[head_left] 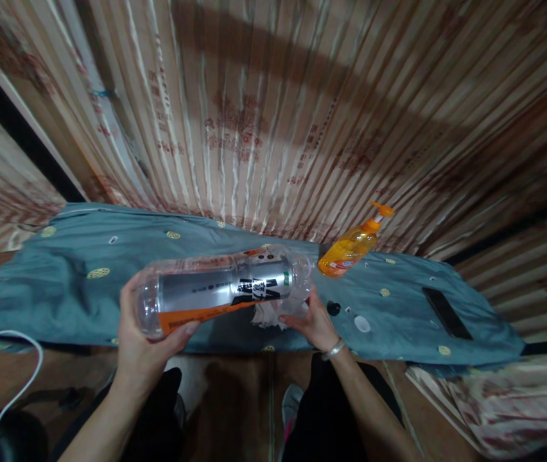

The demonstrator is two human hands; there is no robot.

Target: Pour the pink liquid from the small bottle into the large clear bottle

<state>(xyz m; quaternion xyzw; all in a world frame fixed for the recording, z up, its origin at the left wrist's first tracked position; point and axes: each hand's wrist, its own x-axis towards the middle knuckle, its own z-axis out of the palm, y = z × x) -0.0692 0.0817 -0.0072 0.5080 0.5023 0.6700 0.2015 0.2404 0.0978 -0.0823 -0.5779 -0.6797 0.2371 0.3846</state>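
left hand grasps bottle base | long axis left-right (level) | right hand grips wipe at neck | pump bottle far right

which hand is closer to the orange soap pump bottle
Right. The right hand sits at the neck end of the clear plastic bottle, just below-left of the orange pump bottle. The left hand grips the clear bottle's base, far to the left.

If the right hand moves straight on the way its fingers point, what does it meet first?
Most likely the crumpled white tissue that the right hand already touches, beneath the bottle; depth is unclear.
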